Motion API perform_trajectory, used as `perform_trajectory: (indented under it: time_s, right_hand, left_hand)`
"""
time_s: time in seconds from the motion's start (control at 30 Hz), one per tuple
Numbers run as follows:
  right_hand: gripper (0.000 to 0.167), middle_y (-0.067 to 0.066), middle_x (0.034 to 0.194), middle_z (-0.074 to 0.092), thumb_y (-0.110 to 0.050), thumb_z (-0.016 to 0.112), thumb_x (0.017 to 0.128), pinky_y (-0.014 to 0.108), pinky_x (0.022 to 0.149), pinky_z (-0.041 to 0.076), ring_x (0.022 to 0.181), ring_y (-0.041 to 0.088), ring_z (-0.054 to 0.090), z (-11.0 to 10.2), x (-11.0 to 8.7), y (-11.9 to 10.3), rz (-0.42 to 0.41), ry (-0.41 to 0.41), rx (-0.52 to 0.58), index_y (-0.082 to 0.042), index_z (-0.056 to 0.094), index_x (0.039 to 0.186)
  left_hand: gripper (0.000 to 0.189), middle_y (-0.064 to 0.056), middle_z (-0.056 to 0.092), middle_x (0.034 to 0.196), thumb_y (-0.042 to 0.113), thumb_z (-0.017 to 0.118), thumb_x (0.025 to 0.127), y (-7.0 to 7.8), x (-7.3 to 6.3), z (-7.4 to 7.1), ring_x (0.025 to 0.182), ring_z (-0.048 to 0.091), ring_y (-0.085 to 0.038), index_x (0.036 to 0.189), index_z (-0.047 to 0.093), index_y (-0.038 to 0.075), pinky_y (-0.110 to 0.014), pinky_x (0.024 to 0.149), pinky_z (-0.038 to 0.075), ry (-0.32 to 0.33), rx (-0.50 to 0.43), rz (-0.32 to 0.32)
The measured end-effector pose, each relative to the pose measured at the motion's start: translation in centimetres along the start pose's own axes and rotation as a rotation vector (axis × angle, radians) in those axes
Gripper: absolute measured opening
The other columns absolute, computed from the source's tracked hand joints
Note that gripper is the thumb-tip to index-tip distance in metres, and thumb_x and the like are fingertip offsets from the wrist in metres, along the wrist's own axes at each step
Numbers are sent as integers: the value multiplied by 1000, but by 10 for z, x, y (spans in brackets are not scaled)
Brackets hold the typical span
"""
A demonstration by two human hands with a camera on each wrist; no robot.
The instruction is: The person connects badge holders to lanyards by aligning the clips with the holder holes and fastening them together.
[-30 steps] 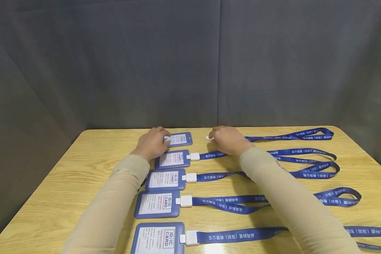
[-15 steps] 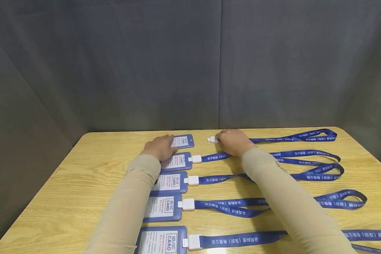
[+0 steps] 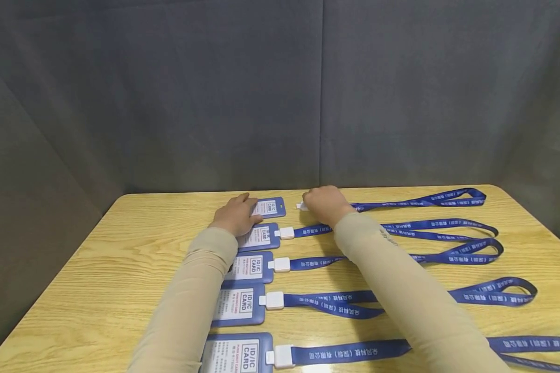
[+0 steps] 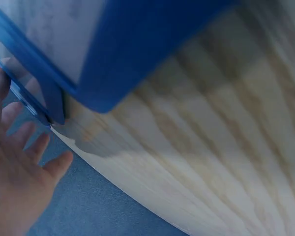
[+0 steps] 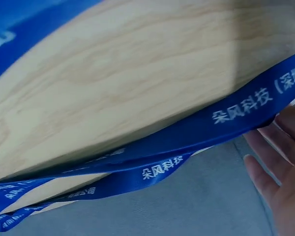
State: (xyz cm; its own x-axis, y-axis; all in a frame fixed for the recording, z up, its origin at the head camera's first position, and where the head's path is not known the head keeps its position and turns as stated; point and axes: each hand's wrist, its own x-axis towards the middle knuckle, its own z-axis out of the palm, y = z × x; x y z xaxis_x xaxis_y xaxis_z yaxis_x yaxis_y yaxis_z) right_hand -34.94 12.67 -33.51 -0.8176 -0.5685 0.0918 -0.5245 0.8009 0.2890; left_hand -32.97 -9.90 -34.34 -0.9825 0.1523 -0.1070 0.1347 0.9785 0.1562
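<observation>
My left hand (image 3: 235,215) lies at the left end of the farthest badge holder (image 3: 270,207), a blue frame with a white ID/IC card. Its fingers reach along the holder with the thumb towards the row below; in the left wrist view they are spread and fairly straight beside the holder's edge. Across a short gap, my right hand (image 3: 327,203) pinches the blue lanyard (image 3: 420,202) near its white clip (image 3: 302,206), whose tip points left at the holder's slotted end. In the right wrist view the printed strap (image 5: 246,105) runs into the fingers.
Nearer on the wooden table (image 3: 98,269), several badge holders (image 3: 249,267) lie in a column, each joined by a white clip to a blue lanyard (image 3: 326,352) stretched rightward. Both forearms pass over these rows. A dark grey curtain (image 3: 214,103) hangs behind the table's far edge.
My right hand has carried the lanyard's clip leftward, narrowing the gap to the far badge holder. My left hand has shifted slightly right and nearer, its fingers now spread.
</observation>
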Motion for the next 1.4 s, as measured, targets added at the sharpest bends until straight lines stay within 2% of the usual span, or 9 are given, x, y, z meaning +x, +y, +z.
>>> perform_trajectory:
  time_s: [0.23, 0.4, 0.53, 0.7, 0.93, 1.2, 1.4]
  right_hand:
    - [15, 9, 96, 72, -7, 65, 95, 39, 79, 58, 85, 25, 70, -4, 1, -2, 1, -33, -36, -5, 72, 108]
    - [16, 9, 98, 72, -5, 63, 95, 38, 82, 58, 89, 24, 70, -7, -5, -3, -26, -6, -9, -5, 72, 109]
    - [17, 9, 100, 72, -3, 62, 95, 37, 85, 57, 93, 25, 69, -7, -6, -5, -50, 19, 12, -4, 71, 109]
    - [17, 10, 100, 72, -4, 64, 95, 36, 84, 57, 92, 25, 69, -5, -6, -5, -39, 34, 26, -4, 71, 110]
    - [13, 9, 94, 73, -4, 64, 94, 35, 80, 58, 85, 23, 70, -5, -5, -8, -11, 99, 62, -4, 75, 101]
    - [16, 10, 97, 72, -4, 68, 92, 34, 83, 57, 88, 24, 69, -4, -4, -16, 41, 45, 90, -4, 74, 107]
    - [17, 13, 99, 70, -1, 70, 90, 34, 84, 57, 90, 24, 69, 2, -2, -16, 42, 55, 44, -3, 74, 106]
  left_hand:
    - [63, -9, 39, 155, 40, 59, 98, 15, -5, -6, 142, 35, -33, 152, 40, 13, -53, 113, 31, -3, -1, -4]
    - [63, -9, 44, 151, 39, 62, 96, 27, -8, -9, 139, 40, -33, 151, 43, 13, -52, 111, 35, -1, -4, -27]
    - [64, -9, 47, 149, 39, 64, 95, 30, -8, -10, 138, 42, -33, 150, 44, 13, -52, 111, 36, -5, -26, -56]
    - [65, -11, 46, 148, 39, 65, 95, 31, -7, -9, 137, 42, -33, 150, 44, 11, -52, 110, 37, -24, -37, -67]
    - [65, -12, 41, 151, 35, 64, 96, 41, -6, -10, 138, 40, -34, 151, 41, 10, -54, 107, 39, -43, -32, -90]
    - [60, -13, 45, 147, 30, 65, 96, 46, -6, -7, 134, 44, -33, 148, 45, 7, -52, 105, 42, -16, 0, -74]
    - [60, -11, 44, 148, 31, 64, 96, 49, -4, -4, 133, 45, -32, 148, 45, 8, -51, 104, 43, -4, 53, -60]
